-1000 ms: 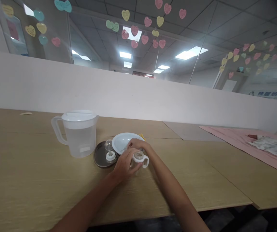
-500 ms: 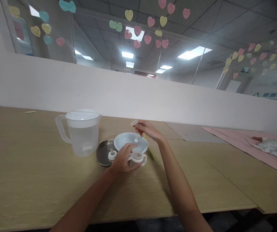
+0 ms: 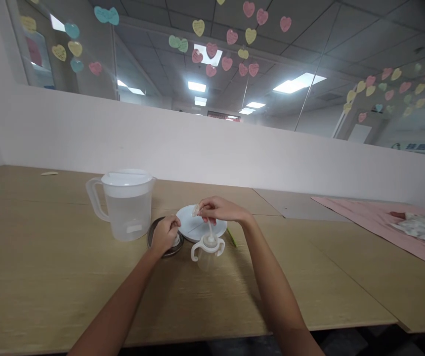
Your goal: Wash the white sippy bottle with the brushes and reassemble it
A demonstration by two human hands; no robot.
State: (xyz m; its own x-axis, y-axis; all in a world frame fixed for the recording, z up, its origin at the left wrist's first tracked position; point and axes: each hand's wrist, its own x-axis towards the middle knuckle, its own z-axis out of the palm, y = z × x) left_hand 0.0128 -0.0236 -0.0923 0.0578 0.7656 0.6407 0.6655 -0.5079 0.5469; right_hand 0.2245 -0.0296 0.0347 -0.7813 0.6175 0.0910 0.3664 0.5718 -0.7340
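Observation:
A small clear cup with two white handles (image 3: 207, 249) stands on the wooden table. My right hand (image 3: 222, 210) pinches the top of a thin white straw piece (image 3: 209, 230) whose lower end sits at the cup's mouth. My left hand (image 3: 165, 235) is closed over a small white cap piece on the dark round tray (image 3: 152, 236), left of the cup. A white plate (image 3: 193, 223) lies just behind the cup.
A translucent lidded pitcher with water (image 3: 125, 205) stands left of the tray. A pink cloth (image 3: 383, 222) with a patterned fabric lies at the far right. A white partition wall (image 3: 212, 148) runs along the table's back. A green-yellow strip (image 3: 232, 238) lies beside the plate.
My right hand brought the straw piece down from above the plate to the cup's mouth. My left hand left the cup and moved left onto the cap piece on the dark tray.

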